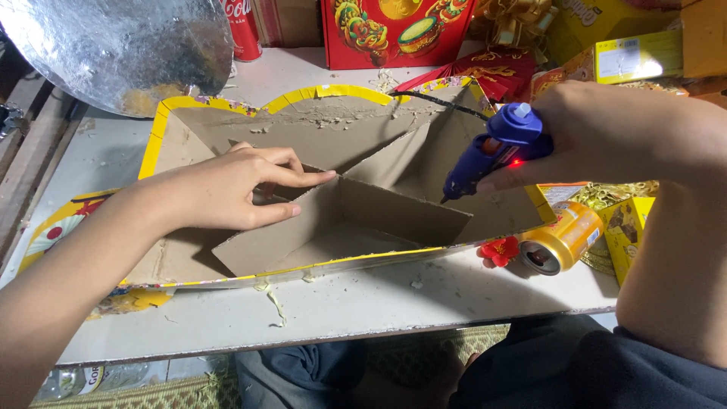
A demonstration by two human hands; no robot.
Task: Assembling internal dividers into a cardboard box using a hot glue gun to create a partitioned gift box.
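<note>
Two cardboard dividers stand inside the yellow-edged tray on the table | left hand — fingers spread, pressing a divider | right hand clamped on the blue glue gun, nozzle at the seam — gluing looks partway done, judging by dried strings.

Two hands, the left hand and the right hand, one blue glue gun, one cardboard tray with yellow edging, two drink cans, a red can and a gold can, one silver foil disc, one red paper flower.
</note>
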